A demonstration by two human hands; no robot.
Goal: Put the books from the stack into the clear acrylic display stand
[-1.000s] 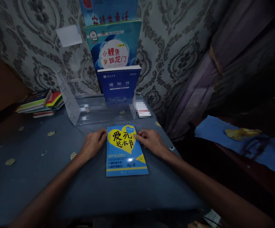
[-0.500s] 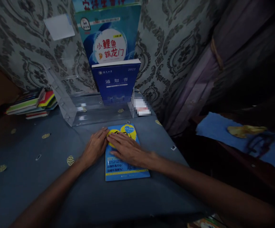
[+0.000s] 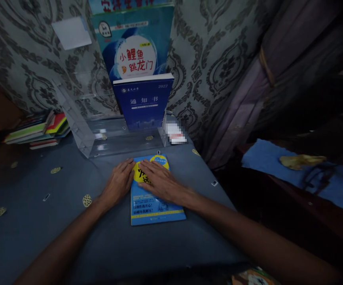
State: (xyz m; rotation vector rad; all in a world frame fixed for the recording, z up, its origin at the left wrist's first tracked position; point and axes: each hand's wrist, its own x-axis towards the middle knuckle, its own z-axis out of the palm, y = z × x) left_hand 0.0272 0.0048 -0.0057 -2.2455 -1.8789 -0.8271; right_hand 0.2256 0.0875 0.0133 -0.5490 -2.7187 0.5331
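Observation:
A blue and yellow book (image 3: 153,204) lies closed and flat on the dark blue tablecloth in front of me. My right hand (image 3: 158,178) rests flat across its upper half with the fingers stretched out, covering part of the yellow title area. Along the book's upper left edge lies my left hand (image 3: 120,178), palm down, fingers extended and their tips touching the cover's edge. Neither hand grips anything. Beyond the book stands a clear plastic book rack (image 3: 84,136), holding a dark blue booklet (image 3: 144,103) upright, with taller teal picture books (image 3: 132,43) behind it.
A pile of books (image 3: 37,130) lies on the tablecloth (image 3: 55,237) at the left back. Right of the rack is a small white card (image 3: 175,132). A patterned wall covering rises behind. At the right, a lower surface carries a blue cloth (image 3: 263,158) with a yellowish item (image 3: 302,161).
My right hand has slid slightly to the right over the cover, baring more of the black title lettering. My left hand stays at the book's edge. The whole view has shifted a little.

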